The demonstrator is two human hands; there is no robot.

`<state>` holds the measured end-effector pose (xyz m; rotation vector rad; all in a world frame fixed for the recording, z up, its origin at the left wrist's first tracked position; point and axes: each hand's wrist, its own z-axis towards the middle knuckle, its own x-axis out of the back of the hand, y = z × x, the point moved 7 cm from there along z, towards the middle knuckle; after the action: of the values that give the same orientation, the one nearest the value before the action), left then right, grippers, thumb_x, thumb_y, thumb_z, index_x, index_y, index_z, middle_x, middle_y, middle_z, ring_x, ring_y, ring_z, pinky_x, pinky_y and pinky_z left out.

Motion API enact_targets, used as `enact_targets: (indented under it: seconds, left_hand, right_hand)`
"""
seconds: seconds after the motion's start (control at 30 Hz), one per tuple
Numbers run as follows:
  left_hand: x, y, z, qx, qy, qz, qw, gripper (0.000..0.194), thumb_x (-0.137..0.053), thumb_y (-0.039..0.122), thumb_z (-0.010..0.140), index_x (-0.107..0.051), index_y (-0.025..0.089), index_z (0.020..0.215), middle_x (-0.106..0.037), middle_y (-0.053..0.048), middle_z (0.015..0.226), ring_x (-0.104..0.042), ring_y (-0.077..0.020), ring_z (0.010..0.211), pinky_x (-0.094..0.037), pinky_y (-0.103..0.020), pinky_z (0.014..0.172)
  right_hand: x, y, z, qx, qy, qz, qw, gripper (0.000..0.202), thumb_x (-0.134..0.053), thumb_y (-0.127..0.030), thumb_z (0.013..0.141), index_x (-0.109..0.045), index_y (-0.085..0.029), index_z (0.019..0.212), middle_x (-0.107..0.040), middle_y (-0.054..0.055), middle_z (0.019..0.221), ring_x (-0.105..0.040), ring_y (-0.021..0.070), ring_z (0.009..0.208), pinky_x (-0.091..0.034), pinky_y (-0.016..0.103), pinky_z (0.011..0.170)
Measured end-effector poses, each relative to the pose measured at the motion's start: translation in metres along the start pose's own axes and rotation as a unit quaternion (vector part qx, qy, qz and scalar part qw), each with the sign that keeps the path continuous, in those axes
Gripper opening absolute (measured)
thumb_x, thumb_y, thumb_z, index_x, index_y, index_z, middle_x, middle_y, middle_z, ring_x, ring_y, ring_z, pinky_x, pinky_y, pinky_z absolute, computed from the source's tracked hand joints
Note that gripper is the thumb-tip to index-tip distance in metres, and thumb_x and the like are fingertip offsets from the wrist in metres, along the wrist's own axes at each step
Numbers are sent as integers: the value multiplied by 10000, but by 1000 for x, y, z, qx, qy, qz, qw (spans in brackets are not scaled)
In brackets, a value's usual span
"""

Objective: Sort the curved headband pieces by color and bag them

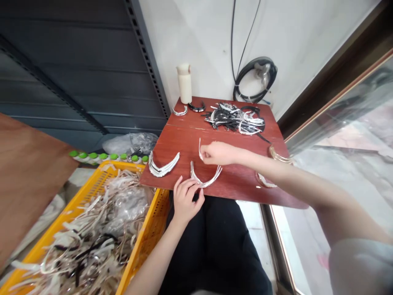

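Observation:
Over the middle of the red-brown board (184, 137), my right hand (216, 153) pinches a thin white curved strip (199, 144), which stands up from the fingers. Below it lies a U-shaped stack of white strips (211, 180) near the front edge. My left hand (186, 198) rests at the bottom of that stack, fingers apart and fingertips touching it. A thicker bundle of curved white strips (163, 170) sits to the left. Farther back is a tangled pile of black and white strips (231, 119).
A yellow crate (150, 205) full of loose strips and plastic stands at left. A cream bottle (184, 86) and small curved bundles (196, 107) are at the back. More curved strips (280, 155) lie at right. Coiled black cable (238, 88) hangs on the wall.

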<state>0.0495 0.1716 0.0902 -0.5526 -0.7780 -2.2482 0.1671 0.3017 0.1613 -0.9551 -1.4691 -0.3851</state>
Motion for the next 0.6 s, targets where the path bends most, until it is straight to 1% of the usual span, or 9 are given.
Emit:
enact_targets:
  seconds: [0.07,0.13,0.23,0.3,0.37,0.47,0.53,0.6]
  left_hand:
    - [-1,1,-1,-10,-6,0,1000,193,-652,138,782,-648,222,956,-696,-29,969,-666,-201,1012,-410,-481,1082]
    - [0,2,-1,-22,-7,2,1000,211,-667,133,773,-656,219,965,-695,-34,967,-664,-203,1018,-404,-483,1088]
    - [-1,2,-3,-36,-12,4,999,228,-677,136,770,-663,215,982,-698,-41,982,-663,-204,1026,-382,-492,1105]
    - [-2,2,-4,-43,-22,0,999,211,-666,133,777,-669,221,969,-704,-37,991,-662,-197,1029,-381,-482,1107]
    - [-4,3,-4,-48,-31,-2,998,192,-645,126,787,-672,225,948,-711,-30,991,-662,-190,1030,-374,-475,1113]
    - [-5,4,-5,-54,-39,1,998,200,-625,116,793,-676,228,952,-722,-23,981,-664,-189,1034,-341,-487,1136]
    - [-5,5,-5,-54,-38,6,998,216,-625,116,793,-677,229,969,-725,-23,973,-664,-192,1032,-323,-499,1144]
    - [-4,6,-5,-52,-34,11,998,217,-628,119,794,-676,230,974,-726,-23,967,-666,-194,1027,-319,-506,1144]
  right_hand:
    - [-24,-12,4,1,-29,-38,999,150,-557,-248,839,-652,-174,928,-721,69,831,-643,197,727,-333,252,584]
    - [-38,-15,3,0,-42,-45,998,162,-536,-248,866,-656,-171,943,-724,81,845,-649,203,748,-323,258,584]
    - [-41,-13,-3,6,-42,4,999,173,-554,-296,894,-662,-177,957,-731,68,897,-655,186,795,-355,244,630]
    - [-40,-11,-10,10,-38,30,999,188,-618,-342,867,-671,-185,956,-733,54,926,-657,182,820,-373,237,656]
    - [-41,-12,-17,25,-33,35,999,163,-656,-332,843,-687,-197,929,-736,39,919,-658,185,840,-382,241,678]
    - [-46,-18,-27,50,-25,34,998,132,-652,-330,857,-708,-212,875,-741,25,873,-661,192,855,-387,255,712]
    - [-49,-19,-31,46,-22,43,998,158,-648,-362,867,-719,-222,876,-746,19,871,-666,192,841,-387,259,700]
    - [-51,-18,-33,27,-23,55,998,152,-650,-361,866,-727,-232,890,-751,9,880,-671,185,815,-388,257,676]
